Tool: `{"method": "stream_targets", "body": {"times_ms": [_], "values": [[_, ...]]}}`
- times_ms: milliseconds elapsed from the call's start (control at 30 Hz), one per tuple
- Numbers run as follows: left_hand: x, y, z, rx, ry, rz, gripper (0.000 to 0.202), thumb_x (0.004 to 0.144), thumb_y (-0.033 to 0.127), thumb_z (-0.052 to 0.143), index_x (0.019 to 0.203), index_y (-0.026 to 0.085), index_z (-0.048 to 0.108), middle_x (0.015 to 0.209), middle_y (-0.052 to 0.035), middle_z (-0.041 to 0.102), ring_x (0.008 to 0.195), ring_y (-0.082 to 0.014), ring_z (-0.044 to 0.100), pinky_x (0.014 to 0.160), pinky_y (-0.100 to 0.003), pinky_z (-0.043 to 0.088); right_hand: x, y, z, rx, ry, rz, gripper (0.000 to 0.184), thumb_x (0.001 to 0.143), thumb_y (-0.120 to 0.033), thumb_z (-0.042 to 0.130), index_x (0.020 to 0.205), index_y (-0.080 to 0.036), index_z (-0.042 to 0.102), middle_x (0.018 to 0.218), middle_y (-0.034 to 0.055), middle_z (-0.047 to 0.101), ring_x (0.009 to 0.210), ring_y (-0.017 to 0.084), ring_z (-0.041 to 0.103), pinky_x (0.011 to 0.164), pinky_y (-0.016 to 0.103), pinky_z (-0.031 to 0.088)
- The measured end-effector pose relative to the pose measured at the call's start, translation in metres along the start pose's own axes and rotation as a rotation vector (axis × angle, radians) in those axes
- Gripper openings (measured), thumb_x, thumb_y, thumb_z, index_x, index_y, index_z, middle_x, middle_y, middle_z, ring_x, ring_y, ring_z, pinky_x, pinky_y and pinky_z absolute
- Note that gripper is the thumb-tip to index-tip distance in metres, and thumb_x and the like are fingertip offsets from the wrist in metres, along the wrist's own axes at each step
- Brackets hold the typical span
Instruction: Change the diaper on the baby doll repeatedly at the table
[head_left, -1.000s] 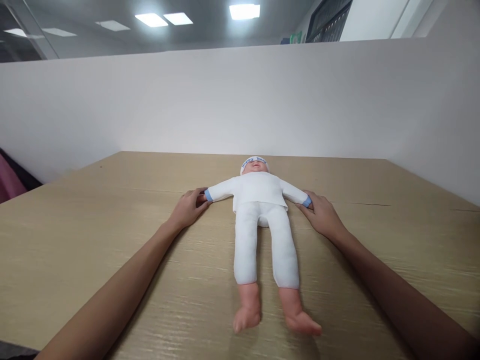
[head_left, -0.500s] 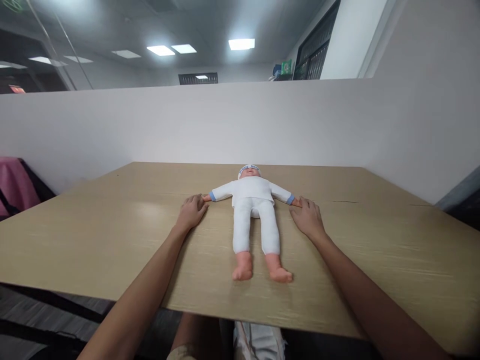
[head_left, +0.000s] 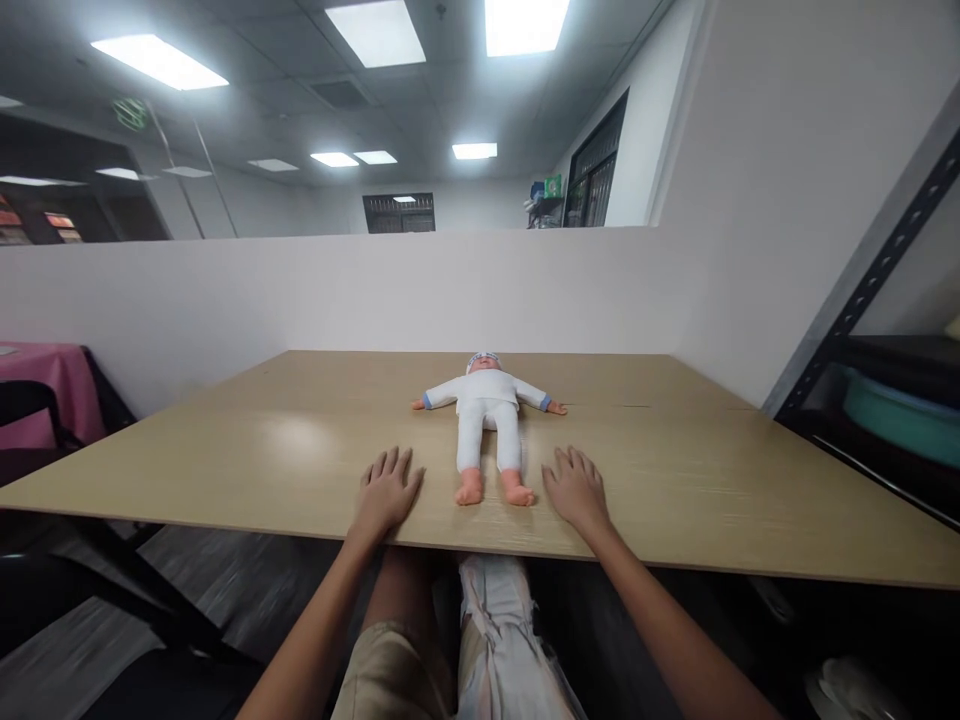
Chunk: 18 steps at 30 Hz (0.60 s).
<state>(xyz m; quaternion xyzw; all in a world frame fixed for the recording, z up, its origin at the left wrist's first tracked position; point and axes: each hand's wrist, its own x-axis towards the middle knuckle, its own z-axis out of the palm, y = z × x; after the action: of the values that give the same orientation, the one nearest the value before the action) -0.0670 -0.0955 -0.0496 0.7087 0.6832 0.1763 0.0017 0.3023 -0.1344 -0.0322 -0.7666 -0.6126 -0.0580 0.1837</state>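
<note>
A baby doll (head_left: pixel 487 405) in a white top and trousers with blue cuffs lies on its back on the wooden table (head_left: pixel 300 480). Its arms stretch out sideways, its bare feet point towards me, and a patterned white band or cap is on its head. To the left of the doll's feet, my left hand (head_left: pixel 388 492) rests palm down on the table with fingers spread. My right hand (head_left: pixel 577 488) lies likewise on the right side, fingers apart. Neither hand touches the doll.
A low white partition (head_left: pixel 480 290) rises behind the table. Dark shelving with a teal basin (head_left: pixel 904 415) stands on the right. At left are a pink-covered table (head_left: pixel 60 385) and a dark chair (head_left: pixel 30 400). White crumpled cloth (head_left: pixel 495 630) lies over my lap.
Both hands have let go of the doll's hands and drawn back towards the near table edge. The view has tilted up and shifted back, showing more ceiling and the right-hand shelving.
</note>
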Motion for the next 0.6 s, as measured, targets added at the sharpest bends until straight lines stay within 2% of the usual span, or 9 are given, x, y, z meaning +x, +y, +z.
{"method": "stream_targets", "body": {"times_ms": [67,200,300,367,400,433,467,533,600], "values": [[-0.028,0.004,0.002,0.012,0.031,0.032,0.065,0.113,0.056,0.046,0.169,0.024,0.055,0.18,-0.0123,0.047,0.168,-0.0386,0.041,0.136,-0.058,0.033,-0.017,0.0,-0.005,0.003,-0.022,-0.022,0.061,0.114,-0.043,0.046,0.163,-0.011,0.062,0.172,0.0212,0.055,0.16,0.035,0.048,0.132,0.047,0.031],[-0.095,0.002,0.02,-0.055,0.26,0.159,0.056,0.115,0.048,0.046,0.166,0.029,0.059,0.175,-0.0077,0.056,0.164,-0.0347,0.047,0.136,-0.056,0.033,-0.069,0.002,-0.007,0.074,0.017,-0.125,0.058,0.115,-0.045,0.044,0.162,-0.016,0.064,0.17,0.018,0.058,0.161,0.034,0.048,0.134,0.051,0.034],[-0.155,-0.004,0.051,-0.2,0.431,0.24,0.051,0.113,0.043,0.053,0.161,0.032,0.06,0.167,-0.0085,0.064,0.155,-0.0329,0.058,0.133,-0.056,0.037,-0.133,-0.002,0.0,0.232,0.237,-0.186,0.054,0.116,-0.044,0.045,0.159,-0.017,0.064,0.165,0.0178,0.063,0.159,0.034,0.052,0.131,0.055,0.04],[-0.195,-0.007,0.078,-0.325,0.548,0.246,0.041,0.11,0.038,0.058,0.149,0.03,0.067,0.15,-0.0117,0.075,0.14,-0.0329,0.069,0.121,-0.053,0.049,-0.181,-0.008,0.014,0.35,0.411,-0.156,0.057,0.114,-0.042,0.053,0.167,-0.02,0.053,0.17,0.0178,0.057,0.161,0.035,0.049,0.13,0.058,0.044],[-0.213,-0.006,0.092,-0.394,0.564,0.244,0.035,0.109,0.038,0.059,0.141,0.028,0.07,0.14,-0.0125,0.079,0.131,-0.0329,0.074,0.115,-0.052,0.053,-0.204,-0.01,0.024,0.398,0.458,-0.165,0.059,0.113,-0.037,0.056,0.17,-0.023,0.048,0.17,0.017,0.056,0.161,0.035,0.05,0.129,0.059,0.046],[-0.229,-0.005,0.105,-0.463,0.545,0.228,0.03,0.108,0.04,0.06,0.133,0.027,0.072,0.131,-0.013,0.081,0.123,-0.0331,0.076,0.109,-0.051,0.057,-0.224,-0.012,0.038,0.434,0.467,-0.201,0.059,0.112,-0.032,0.057,0.17,-0.026,0.047,0.169,0.0156,0.058,0.159,0.034,0.052,0.127,0.058,0.049],[-0.243,-0.003,0.115,-0.542,0.479,0.181,0.031,0.109,0.046,0.06,0.129,0.026,0.073,0.127,-0.0136,0.081,0.12,-0.0336,0.077,0.107,-0.051,0.059,-0.242,-0.013,0.053,0.456,0.43,-0.256,0.06,0.111,-0.028,0.057,0.17,-0.028,0.048,0.168,0.014,0.06,0.157,0.033,0.055,0.124,0.055,0.052],[-0.26,0.002,0.128,-0.721,0.288,0.101,0.041,0.109,0.058,0.057,0.125,0.025,0.075,0.123,-0.0141,0.081,0.119,-0.0342,0.077,0.105,-0.05,0.062,-0.267,-0.014,0.088,0.457,0.317,-0.335,0.061,0.11,-0.025,0.055,0.171,-0.028,0.049,0.164,0.0126,0.064,0.153,0.031,0.061,0.12,0.05,0.057],[-0.267,0.007,0.131,-0.877,0.066,0.031,0.053,0.109,0.071,0.048,0.116,0.026,0.077,0.116,-0.0137,0.081,0.114,-0.0338,0.076,0.106,-0.048,0.062,-0.281,-0.014,0.118,0.421,0.08,-0.342,0.064,0.107,-0.029,0.056,0.171,-0.026,0.052,0.167,0.0141,0.062,0.155,0.034,0.06,0.121,0.051,0.058]]}}
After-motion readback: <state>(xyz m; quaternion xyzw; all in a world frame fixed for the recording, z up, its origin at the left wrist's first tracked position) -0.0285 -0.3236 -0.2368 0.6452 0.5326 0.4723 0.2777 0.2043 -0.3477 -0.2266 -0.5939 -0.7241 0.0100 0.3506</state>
